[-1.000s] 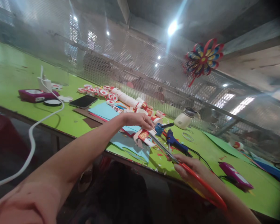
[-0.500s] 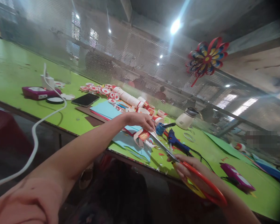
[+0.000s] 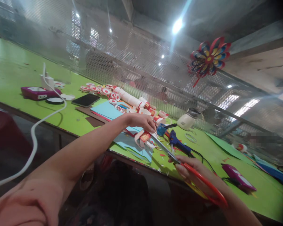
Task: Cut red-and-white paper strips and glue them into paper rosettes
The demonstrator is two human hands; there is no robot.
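Observation:
My right hand (image 3: 190, 168) is wrapped round a pair of scissors (image 3: 208, 185) with red and yellow handles. Its long blades point up and left, towards my left hand (image 3: 143, 122). The fingers of that hand are pinched by the blade tips on a small pale piece of paper (image 3: 155, 135), partly hidden. Just below them lies a cut paper-cup strip (image 3: 145, 137) with a red and gold print. Blue paper sheets (image 3: 132, 147) and small scraps are spread beneath both hands.
A blue glue gun (image 3: 179, 142), a blue tape roll (image 3: 161, 128) and a cream jug (image 3: 188, 119) stand beyond the scissors. Stacked paper cups (image 3: 127, 98), a phone (image 3: 86, 100) and a purple box (image 3: 39, 93) with a white cable are left. Another purple device (image 3: 239, 178) lies right.
The scissors' handles look slightly closer together, with less of the yellow one showing. Both hands stay in nearly the same place, and the view has shifted a little.

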